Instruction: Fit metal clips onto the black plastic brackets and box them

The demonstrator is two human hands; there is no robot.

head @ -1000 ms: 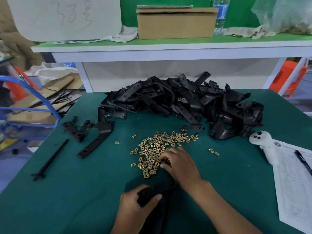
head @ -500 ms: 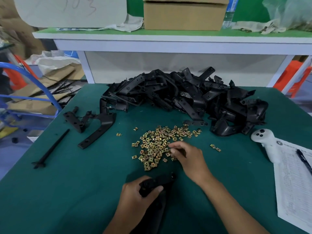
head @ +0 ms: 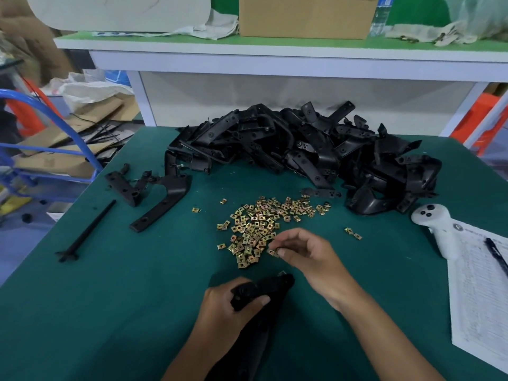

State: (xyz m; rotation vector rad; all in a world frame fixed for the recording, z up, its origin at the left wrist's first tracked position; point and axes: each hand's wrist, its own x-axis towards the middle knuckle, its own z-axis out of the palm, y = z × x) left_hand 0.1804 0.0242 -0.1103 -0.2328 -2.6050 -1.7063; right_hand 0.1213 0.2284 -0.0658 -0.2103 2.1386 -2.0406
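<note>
My left hand (head: 225, 309) grips a black plastic bracket (head: 272, 284) near the table's front edge, thumb across its top. Just right of it, my right hand (head: 305, 254) pinches a small brass-coloured metal clip (head: 275, 252) at the lower right edge of the scattered clip pile (head: 261, 224). A big heap of black brackets (head: 302, 149) lies across the back of the green table (head: 110, 298). The brown cardboard box (head: 302, 15) stands on the raised shelf behind.
One loose bracket (head: 162, 204) and a thin black rod (head: 88, 232) lie at the left. At the right are a white controller (head: 439, 229), a printed sheet (head: 483, 298) and a pen (head: 496, 254). Two stray clips (head: 353, 232) lie apart. A blue cart (head: 41, 149) stands off the left edge.
My right hand has moved from the near side of the clip pile to its right edge and lifted slightly with a clip pinched. The left hand keeps hold of the bracket.
</note>
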